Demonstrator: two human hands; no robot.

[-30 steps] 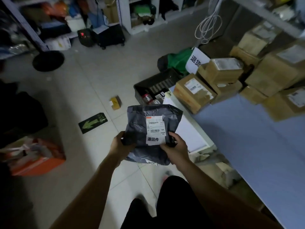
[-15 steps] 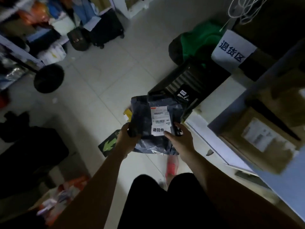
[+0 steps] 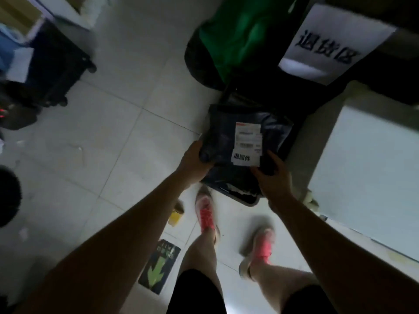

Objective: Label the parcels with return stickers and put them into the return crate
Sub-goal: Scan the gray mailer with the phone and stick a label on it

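Note:
A dark grey plastic mailer parcel carries a white shipping label with a return sticker at its lower end. My left hand grips the parcel's left edge and my right hand grips its lower right corner. I hold the parcel right over the black return crate on the floor; only the crate's near corner and dark far part show around it. Whether the parcel touches the crate I cannot tell.
A white sign with dark characters stands behind the crate beside a green bag. A pale tabletop lies to the right. A black wheeled case stands at the left. A small yellow box and green arrow sticker lie near my feet.
I have stepped up to the crate and bent over it. The parcel, held in both hands throughout, has moved forward and down from chest height to just above the crate.

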